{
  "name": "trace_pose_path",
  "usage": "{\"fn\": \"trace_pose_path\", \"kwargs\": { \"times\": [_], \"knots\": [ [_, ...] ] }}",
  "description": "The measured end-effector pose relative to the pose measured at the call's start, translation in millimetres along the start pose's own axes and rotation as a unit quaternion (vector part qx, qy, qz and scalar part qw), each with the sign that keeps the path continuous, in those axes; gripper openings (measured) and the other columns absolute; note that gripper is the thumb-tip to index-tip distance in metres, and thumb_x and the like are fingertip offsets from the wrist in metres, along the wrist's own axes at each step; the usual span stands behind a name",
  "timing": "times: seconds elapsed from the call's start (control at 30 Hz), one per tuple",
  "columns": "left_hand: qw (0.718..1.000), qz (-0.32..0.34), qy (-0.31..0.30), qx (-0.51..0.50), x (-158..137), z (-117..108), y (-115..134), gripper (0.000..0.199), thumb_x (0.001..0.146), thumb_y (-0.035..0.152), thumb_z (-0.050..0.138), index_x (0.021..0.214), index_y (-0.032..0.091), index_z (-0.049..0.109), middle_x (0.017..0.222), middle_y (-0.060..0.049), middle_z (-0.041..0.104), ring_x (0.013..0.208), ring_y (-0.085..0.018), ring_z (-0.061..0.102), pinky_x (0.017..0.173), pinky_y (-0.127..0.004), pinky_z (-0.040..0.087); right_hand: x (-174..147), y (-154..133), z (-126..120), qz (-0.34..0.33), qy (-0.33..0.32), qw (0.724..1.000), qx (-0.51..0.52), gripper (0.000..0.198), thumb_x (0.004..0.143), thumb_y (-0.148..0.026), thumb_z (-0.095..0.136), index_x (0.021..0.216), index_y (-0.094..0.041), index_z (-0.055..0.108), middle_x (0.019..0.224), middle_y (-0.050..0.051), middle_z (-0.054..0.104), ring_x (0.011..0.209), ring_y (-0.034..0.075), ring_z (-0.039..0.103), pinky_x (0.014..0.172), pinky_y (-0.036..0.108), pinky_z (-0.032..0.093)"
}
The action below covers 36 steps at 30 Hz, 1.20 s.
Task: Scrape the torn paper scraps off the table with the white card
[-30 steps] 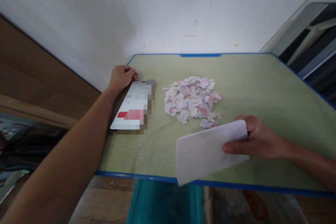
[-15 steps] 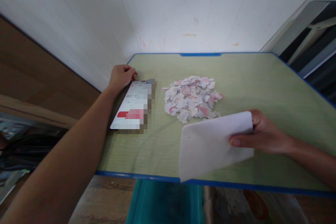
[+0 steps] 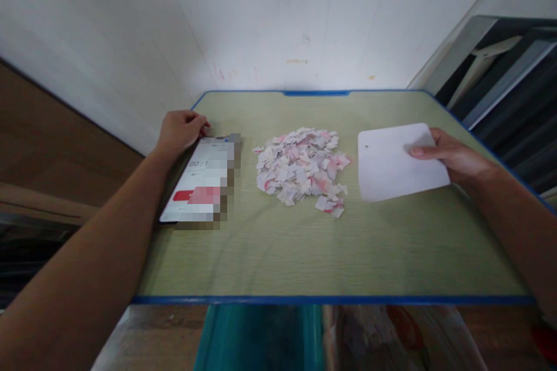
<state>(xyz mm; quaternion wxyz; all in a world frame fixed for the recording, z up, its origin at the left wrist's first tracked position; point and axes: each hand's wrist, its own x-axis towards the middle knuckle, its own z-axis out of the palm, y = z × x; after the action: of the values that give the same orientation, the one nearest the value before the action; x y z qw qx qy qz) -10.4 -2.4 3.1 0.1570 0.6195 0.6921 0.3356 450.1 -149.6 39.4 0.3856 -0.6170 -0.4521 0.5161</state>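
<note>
Worktop: a pale green surface edged in blue, set against a white wall
Paper scraps: a loose heap of small torn-looking pieces, white with patches of pink, near the middle of the worktop; a small cluster lies at its near right side
Right hand: the person's right hand grips a white card by its right end, thumb on top
White card: tilted a little, just right of the heap and apart from it, with a small dark spot near its upper left corner; whether it touches the worktop cannot be told
Left hand: at the worktop's left edge, the left hand has its fingers loosely curled; whether they hold something cannot be told
Phone: beside the left hand and forearm, a phone lies screen up, its right side pixelated
Below: a teal container under the near edge
</note>
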Motion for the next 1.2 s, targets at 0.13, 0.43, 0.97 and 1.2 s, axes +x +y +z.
{"fn": "trace_pose_path", "kwargs": {
  "times": [0.13, 0.43, 0.97, 1.2],
  "knots": [
    [1.000, 0.001, -0.001, 0.000, 2.9, 0.6, -3.3, 0.011, 0.077, 0.020, 0.056, 0.072, 0.014, 0.064, 0.062, 0.000, 0.055, 0.059, -0.012, 0.049, 0.058, -0.025, 0.036, -1.2, 1.9, 5.6, -0.016, -0.008, 1.000, -0.008, 0.018, 0.079, -0.025, 0.072, 0.081, -0.007, 0.071, 0.066, 0.001, 0.073, 0.054, 0.007, 0.064, 0.060, 0.026, 0.044],
    [1.000, 0.013, 0.001, 0.015, 2.0, -1.5, -3.3, 0.013, 0.076, 0.023, 0.056, 0.072, 0.015, 0.065, 0.063, -0.001, 0.057, 0.059, -0.013, 0.050, 0.057, -0.025, 0.036, -3.5, 2.5, 13.2, -0.046, -0.080, 0.994, -0.051, 0.024, 0.077, -0.029, 0.074, 0.089, -0.007, 0.074, 0.076, 0.003, 0.077, 0.062, 0.009, 0.066, 0.062, 0.022, 0.046],
    [1.000, 0.014, 0.012, 0.014, 8.0, 2.7, -10.0, 0.014, 0.078, 0.020, 0.055, 0.074, 0.013, 0.066, 0.060, 0.001, 0.056, 0.055, -0.011, 0.049, 0.054, -0.022, 0.035, 11.1, 14.3, 3.4, -0.059, -0.143, 0.988, 0.004, 0.021, 0.059, -0.030, 0.090, 0.073, -0.018, 0.080, 0.069, 0.001, 0.077, 0.051, 0.013, 0.067, 0.046, 0.019, 0.052],
    [1.000, 0.012, 0.014, 0.008, 7.4, 3.1, -9.3, 0.013, 0.079, 0.019, 0.056, 0.073, 0.013, 0.066, 0.061, 0.001, 0.057, 0.055, -0.011, 0.050, 0.055, -0.022, 0.035, 10.0, 13.8, 3.1, -0.062, -0.165, 0.984, 0.012, 0.018, 0.062, -0.026, 0.088, 0.078, -0.019, 0.082, 0.070, -0.001, 0.078, 0.053, 0.012, 0.069, 0.049, 0.016, 0.053]
  ]
}}
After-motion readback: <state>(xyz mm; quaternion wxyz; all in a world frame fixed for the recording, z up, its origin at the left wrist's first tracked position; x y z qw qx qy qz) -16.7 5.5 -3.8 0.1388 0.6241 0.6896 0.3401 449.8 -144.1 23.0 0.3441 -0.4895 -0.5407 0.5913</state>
